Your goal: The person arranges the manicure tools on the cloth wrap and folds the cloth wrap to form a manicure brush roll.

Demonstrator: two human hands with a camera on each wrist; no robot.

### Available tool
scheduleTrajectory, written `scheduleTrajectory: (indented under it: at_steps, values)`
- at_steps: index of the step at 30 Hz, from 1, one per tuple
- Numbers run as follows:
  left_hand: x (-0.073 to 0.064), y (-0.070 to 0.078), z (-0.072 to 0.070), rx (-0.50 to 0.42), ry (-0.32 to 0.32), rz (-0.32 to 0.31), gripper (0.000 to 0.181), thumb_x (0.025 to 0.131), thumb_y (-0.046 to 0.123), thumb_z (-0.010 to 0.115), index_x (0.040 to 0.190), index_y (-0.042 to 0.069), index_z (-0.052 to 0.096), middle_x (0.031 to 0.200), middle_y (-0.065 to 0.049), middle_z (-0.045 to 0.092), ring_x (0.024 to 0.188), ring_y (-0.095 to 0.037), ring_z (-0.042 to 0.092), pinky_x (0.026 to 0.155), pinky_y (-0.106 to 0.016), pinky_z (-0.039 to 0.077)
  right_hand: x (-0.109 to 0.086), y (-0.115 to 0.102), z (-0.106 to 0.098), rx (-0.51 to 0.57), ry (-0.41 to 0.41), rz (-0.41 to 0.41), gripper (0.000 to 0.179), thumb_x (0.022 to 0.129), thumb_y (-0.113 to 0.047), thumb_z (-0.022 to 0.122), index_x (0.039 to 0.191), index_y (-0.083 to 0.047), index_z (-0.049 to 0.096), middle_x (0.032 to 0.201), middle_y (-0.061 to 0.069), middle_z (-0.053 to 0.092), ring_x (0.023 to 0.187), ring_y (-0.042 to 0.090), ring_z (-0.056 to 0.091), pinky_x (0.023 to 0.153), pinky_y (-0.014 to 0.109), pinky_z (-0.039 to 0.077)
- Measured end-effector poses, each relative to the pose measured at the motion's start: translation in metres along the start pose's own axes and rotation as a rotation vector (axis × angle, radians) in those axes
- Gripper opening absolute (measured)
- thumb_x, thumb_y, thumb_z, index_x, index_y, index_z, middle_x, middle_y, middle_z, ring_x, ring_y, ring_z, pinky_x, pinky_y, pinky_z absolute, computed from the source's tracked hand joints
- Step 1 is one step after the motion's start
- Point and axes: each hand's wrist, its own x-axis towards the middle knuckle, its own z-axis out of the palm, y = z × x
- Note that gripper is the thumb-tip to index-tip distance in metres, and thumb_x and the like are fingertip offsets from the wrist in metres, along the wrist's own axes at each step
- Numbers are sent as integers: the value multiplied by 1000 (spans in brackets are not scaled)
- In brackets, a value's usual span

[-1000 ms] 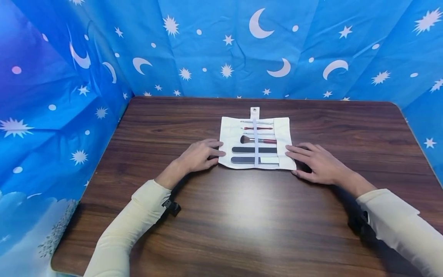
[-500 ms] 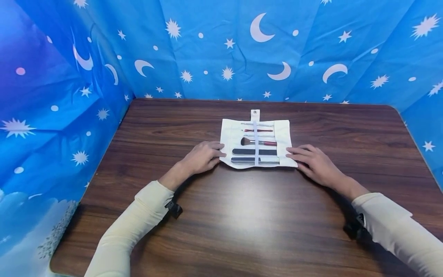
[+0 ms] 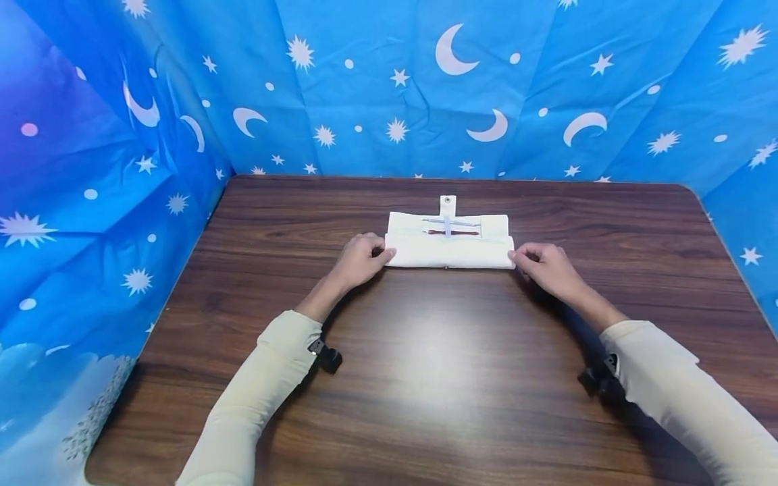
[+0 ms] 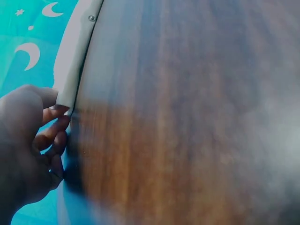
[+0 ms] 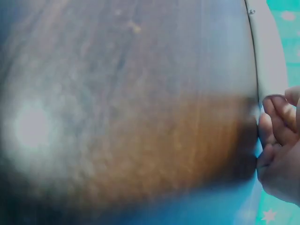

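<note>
A white fabric tool roll (image 3: 450,252) lies on the table, its near part folded over toward the far side. My left hand (image 3: 360,260) pinches the fold's left end, thumb on top; the left wrist view has that end of the roll (image 4: 75,61) between thumb and fingers. At the opposite end, my right hand (image 3: 547,268) pinches the right corner. On the uncovered strip, a thin silver tool (image 3: 462,223) and a red-handled tool (image 3: 464,233) sit under a pale elastic band (image 3: 447,228). The fold hides the brush and the nail files.
A snap tab (image 3: 448,204) sticks out from the roll's far edge. The brown wood-grain table (image 3: 437,405) reaches back to a blue curtain (image 3: 365,88) with moons and stars. Black wrist cameras, such as the left camera (image 3: 330,359), hang near the tabletop.
Both hands have taken hold of the roll's near corners and turned its near part over, away from me. The brush and the files have gone out of sight beneath it.
</note>
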Motion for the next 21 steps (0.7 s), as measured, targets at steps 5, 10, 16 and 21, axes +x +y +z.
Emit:
scheduleTrajectory:
  at_steps: [5, 10, 16, 21]
  values:
    - [1, 1, -1, 48, 13, -12, 36, 97, 32, 68, 125, 9, 62, 115, -10, 67, 104, -24, 63, 93, -41, 50, 1, 6, 8, -52, 118, -102, 35, 98, -21, 67, 128, -4, 63, 118, 18, 68, 80, 17, 61, 71, 29, 47]
    - [-1, 0, -5, 170, -73, 98, 42, 104, 31, 57, 144, 20, 58, 149, -9, 57, 137, -30, 53, 113, -52, 42, 2, 10, 8, -161, 87, -295, 33, 99, -15, 65, 131, -5, 67, 142, 19, 61, 125, 40, 61, 104, 57, 45]
    - [0, -8, -12, 254, -200, 161, 50, 101, 52, 55, 145, 29, 56, 161, -3, 44, 152, -30, 35, 119, -60, 30, 7, 13, -3, -288, -106, -313, 55, 96, -34, 69, 142, -7, 57, 156, 17, 47, 142, 43, 42, 111, 67, 32]
    - [5, -12, -16, 320, -265, 221, 64, 94, 57, 62, 150, 30, 49, 167, 0, 33, 159, -30, 21, 122, -62, 24, 13, 17, -5, -343, -173, -317, 65, 94, -37, 71, 147, -7, 49, 158, 19, 42, 146, 44, 37, 113, 69, 29]
